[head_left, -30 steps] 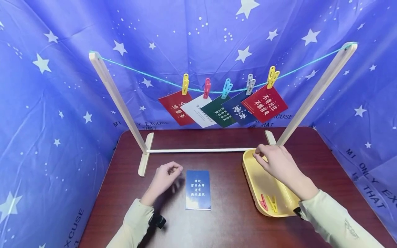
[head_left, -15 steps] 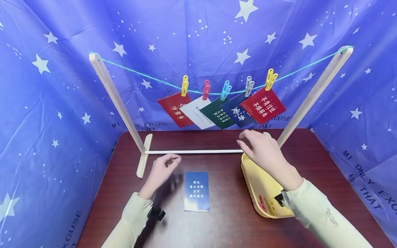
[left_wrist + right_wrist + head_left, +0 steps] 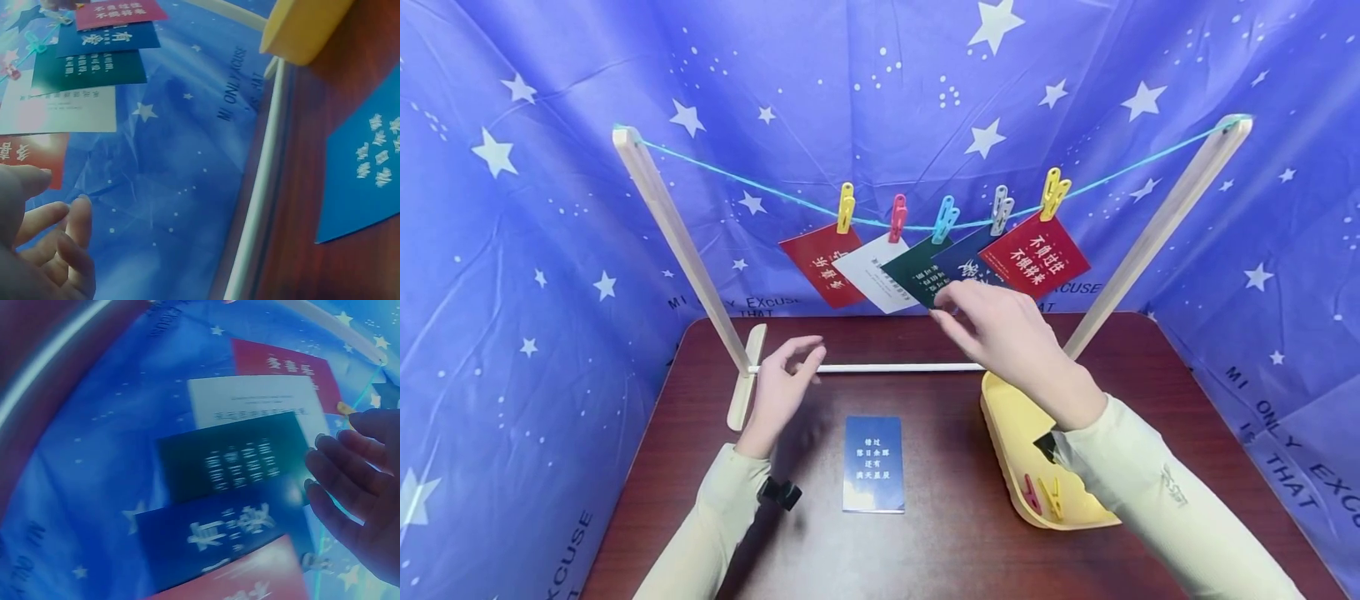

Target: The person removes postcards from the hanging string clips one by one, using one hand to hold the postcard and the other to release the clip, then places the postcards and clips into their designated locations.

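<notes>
Five-coloured clothespins are avoided here; several cards hang clipped on a teal string: a red card, a white card, a green card, a dark blue card and another red card. My right hand is raised before the green and blue cards in the head view, fingers loosely bent, nothing held. My left hand hovers near the stand's left foot with relaxed, empty fingers. A blue card with white writing lies flat on the table between the forearms.
Wooden posts carry the string, joined below by a white rod. A yellow tray on the right holds a pink clothespin and a yellow clothespin. Star-patterned cloth surrounds the table.
My right hand has moved from above the tray leftward and up toward the hanging cards. The left hand has risen slightly and shifted left. The cards hang as before.
</notes>
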Available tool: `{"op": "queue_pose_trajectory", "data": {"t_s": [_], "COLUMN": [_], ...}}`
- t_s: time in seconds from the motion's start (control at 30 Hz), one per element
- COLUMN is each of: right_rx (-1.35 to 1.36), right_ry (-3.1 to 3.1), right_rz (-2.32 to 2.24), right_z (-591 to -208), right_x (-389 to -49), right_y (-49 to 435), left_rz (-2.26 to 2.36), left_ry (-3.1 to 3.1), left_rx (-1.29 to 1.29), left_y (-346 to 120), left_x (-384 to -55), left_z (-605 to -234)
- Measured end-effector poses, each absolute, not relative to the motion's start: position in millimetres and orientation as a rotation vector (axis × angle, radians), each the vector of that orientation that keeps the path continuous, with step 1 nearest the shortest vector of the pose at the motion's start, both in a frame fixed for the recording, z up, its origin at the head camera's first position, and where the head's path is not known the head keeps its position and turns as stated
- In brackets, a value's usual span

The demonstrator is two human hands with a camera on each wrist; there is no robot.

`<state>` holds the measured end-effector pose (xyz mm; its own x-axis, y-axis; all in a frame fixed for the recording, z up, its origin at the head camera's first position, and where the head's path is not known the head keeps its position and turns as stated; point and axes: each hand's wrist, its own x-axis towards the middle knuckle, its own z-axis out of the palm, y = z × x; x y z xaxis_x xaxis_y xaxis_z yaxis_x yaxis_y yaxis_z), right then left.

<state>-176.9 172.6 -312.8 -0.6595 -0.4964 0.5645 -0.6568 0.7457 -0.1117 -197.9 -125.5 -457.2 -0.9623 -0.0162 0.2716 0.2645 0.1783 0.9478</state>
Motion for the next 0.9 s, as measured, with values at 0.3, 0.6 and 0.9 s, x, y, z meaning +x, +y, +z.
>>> {"op": "queue_pose_trajectory", "data": {"t_s": [0.3,0.6,0.9], "right_rx": [1.038,1.145,1.171], "right_ry": [-2.240,-2.171,-2.237], "right_rz": [0.371,0.341,0.399], "right_z": [-278.7,-239.8,-204.1], "right_x": [-190.7,-201.6,-229.2], "right_y": [147.9,126.7,106.5], "left_rz": [-2.034,-2.090,-2.070], "left_ry": [-1.845,-1.825,-1.820], "left_rx": [-0.232,-0.185,-0.190], "left_y": [-125.6,-120.6,-117.6], "left_x": [-220.9,-235.6,-244.7], "left_z": [-440.0,-433.8,-425.4]}}
